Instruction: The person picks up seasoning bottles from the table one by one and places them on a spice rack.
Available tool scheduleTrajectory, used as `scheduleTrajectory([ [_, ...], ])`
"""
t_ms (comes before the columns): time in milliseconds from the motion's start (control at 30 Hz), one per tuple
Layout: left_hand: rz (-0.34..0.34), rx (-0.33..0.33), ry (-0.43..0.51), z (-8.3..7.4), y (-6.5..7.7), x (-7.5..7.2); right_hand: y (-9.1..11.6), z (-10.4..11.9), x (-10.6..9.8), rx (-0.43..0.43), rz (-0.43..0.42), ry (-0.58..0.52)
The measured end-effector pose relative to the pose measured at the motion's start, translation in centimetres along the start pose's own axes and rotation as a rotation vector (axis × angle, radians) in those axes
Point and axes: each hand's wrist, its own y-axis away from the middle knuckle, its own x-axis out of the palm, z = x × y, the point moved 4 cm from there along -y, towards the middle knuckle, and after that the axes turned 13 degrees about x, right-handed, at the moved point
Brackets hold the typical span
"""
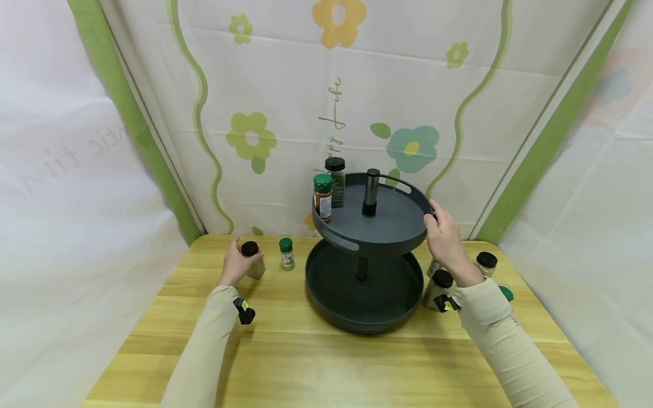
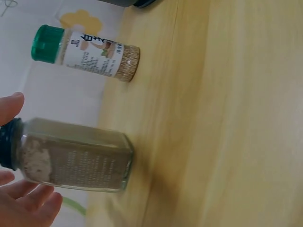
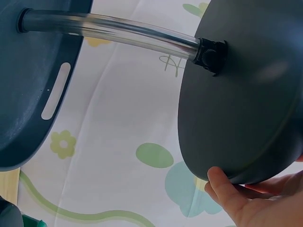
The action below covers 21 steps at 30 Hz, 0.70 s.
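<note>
A dark grey two-tier turntable organizer stands on the table. My right hand grips the upper tray's right rim; in the right wrist view one digit presses its underside and the others lie at the wall. My left hand is around a square glass spice jar with a black lid, filled with grey-brown powder. Its thumb lies beside the lid, its fingers loose along the opposite side, and the jar stands upright. Next to it stands a green-capped shaker of pale grains.
A green-capped bottle of red spice and a black-lidded jar of green herbs stand on the upper tray's left side. Several jars, one black-lidded, stand right of the organizer on the wooden table. A patterned curtain hangs behind.
</note>
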Motion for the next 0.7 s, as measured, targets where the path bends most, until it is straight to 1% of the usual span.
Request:
scheduleTrajectory([
  [133,-0.009,-0.014,0.012,0.5,0.0,0.3,0.0,0.0,0.0,-0.002,-0.004,0.003],
  [333,-0.048,-0.026,0.069,1.2,0.1,0.9,0.0,0.0,0.1,-0.001,-0.005,0.003],
  [467,-0.084,-0.042,0.066,1.5,0.1,1.2,0.0,0.1,0.1,-0.002,-0.005,0.006],
  [567,-0.102,-0.058,0.060,1.7,0.1,1.5,0.0,0.1,0.0,-0.001,-0.003,0.009],
  [700,-0.120,-0.065,0.076,2.0,0.0,1.8,0.1,0.1,-0.1,0.005,-0.004,0.012],
])
